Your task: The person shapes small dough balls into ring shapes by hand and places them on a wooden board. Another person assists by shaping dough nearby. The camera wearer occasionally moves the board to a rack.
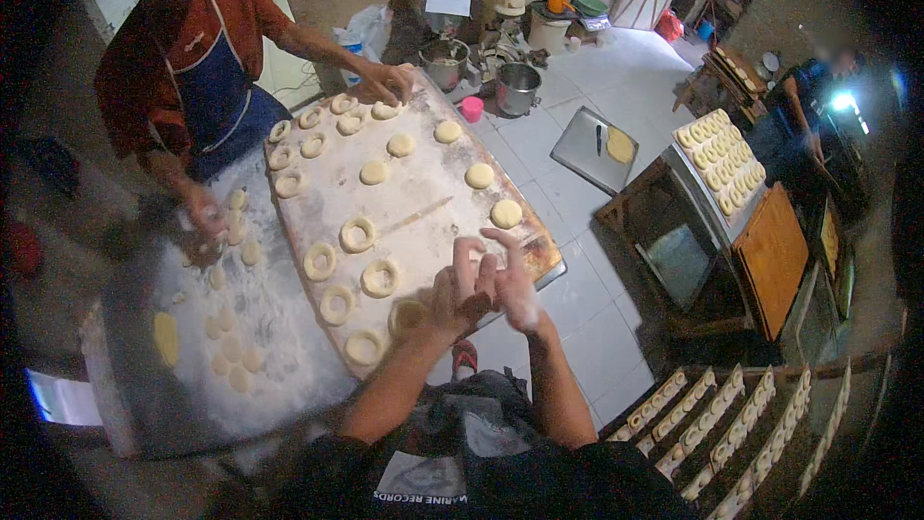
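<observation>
My left hand (pixel 460 297) and my right hand (pixel 518 291) are pressed together above the near right part of a floured board (pixel 414 197). Their fingers are bent and meet at the tips; whatever they may hold is hidden. Just beyond them lies a flat round dough piece (pixel 506 214), with another dough disc (pixel 479 175) behind it. To the left of my hands rest several dough rings (pixel 381 277), one partly covered by my left forearm. A thin stick (pixel 414 216) lies across the middle of the board.
Across the board a co-worker's hand (pixel 387 83) touches a dough ring (pixel 385 110); the other hand (pixel 204 212) is over a floury table (pixel 279 327) with dough pieces. At right stands a tray of rings (pixel 720 162). Racked rings (pixel 707 414) are at lower right; metal pots (pixel 518 89) stand behind.
</observation>
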The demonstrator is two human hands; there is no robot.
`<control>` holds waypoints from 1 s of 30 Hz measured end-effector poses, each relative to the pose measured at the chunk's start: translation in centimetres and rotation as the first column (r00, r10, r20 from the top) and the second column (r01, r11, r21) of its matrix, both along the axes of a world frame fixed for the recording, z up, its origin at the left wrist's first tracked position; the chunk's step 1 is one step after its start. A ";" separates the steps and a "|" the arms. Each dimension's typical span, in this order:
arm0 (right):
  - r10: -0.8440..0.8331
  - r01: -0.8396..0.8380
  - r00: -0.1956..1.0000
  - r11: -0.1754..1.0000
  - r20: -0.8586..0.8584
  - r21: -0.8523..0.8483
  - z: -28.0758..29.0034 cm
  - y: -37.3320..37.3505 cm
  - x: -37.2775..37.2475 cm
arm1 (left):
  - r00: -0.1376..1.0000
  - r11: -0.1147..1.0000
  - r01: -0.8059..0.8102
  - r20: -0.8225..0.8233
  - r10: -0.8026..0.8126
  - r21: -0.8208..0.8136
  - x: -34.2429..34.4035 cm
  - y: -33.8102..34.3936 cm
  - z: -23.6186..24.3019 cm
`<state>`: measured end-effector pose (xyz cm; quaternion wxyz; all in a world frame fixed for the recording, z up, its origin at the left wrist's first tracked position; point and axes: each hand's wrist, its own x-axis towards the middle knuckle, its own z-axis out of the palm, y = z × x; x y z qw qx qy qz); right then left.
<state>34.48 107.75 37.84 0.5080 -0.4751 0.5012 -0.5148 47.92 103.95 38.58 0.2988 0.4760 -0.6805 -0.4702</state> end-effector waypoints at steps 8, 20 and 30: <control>-0.263 0.225 0.949 0.952 0.176 0.208 -0.6 -3.4 -2.8 | 0.945 0.916 0.208 0.313 -0.098 -0.342 -4.3 -3.9 0.0; -0.231 0.299 0.456 0.949 -0.860 -0.097 -2.9 -2.6 -3.1 | 0.670 0.930 0.344 0.727 -0.148 -0.128 -1.8 -5.0 -0.9; -0.419 0.373 0.907 0.853 0.052 0.365 -15.2 -16.0 -11.2 | 0.840 0.938 0.297 0.516 -0.166 -0.181 -6.5 -19.1 -5.3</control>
